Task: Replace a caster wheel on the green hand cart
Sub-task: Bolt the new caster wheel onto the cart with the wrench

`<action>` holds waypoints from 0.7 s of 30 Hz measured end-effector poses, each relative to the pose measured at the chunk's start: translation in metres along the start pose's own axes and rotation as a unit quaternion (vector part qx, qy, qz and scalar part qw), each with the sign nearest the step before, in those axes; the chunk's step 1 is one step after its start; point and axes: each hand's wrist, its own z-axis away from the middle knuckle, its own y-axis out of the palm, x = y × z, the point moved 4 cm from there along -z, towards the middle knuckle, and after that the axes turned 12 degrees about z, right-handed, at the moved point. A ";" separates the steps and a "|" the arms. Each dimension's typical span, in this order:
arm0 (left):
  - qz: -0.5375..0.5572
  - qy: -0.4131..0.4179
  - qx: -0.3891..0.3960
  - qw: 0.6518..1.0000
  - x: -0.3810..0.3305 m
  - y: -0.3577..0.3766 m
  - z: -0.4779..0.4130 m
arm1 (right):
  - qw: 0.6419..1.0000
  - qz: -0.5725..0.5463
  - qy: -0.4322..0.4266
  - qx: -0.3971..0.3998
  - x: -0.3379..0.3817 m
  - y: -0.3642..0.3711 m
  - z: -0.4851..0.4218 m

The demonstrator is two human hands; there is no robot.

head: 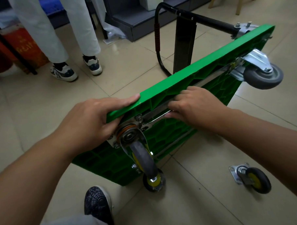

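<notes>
The green hand cart stands on edge on the floor. The left hand grips its near corner; the right hand curls round what looks like a wrench at the mounted caster's bolt. Bolt-turning seems in hand, needing a steady brace. A loose caster lies at four o'clock.

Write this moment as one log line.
cart on its side | left hand grips edge | right hand holds wrench | loose caster on floor

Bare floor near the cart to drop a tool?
Free: tiles between the loose caster and the shoe; tiles left of the cart deck, short of the bystander's shoes. Crowded: the deck's near corner, with left hand, right hand, wrench and mounted caster.
</notes>
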 end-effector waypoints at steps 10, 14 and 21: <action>-0.014 -0.001 -0.023 1.000 -0.002 0.000 0.001 | 0.971 -0.150 0.144 0.121 0.064 0.061 0.028; -0.013 0.000 -0.030 0.999 -0.002 0.000 0.001 | 0.894 -0.361 0.227 0.139 0.106 0.083 0.031; 0.001 -0.004 -0.025 1.000 0.002 0.001 0.000 | 0.728 -0.599 0.296 0.152 0.202 0.057 0.020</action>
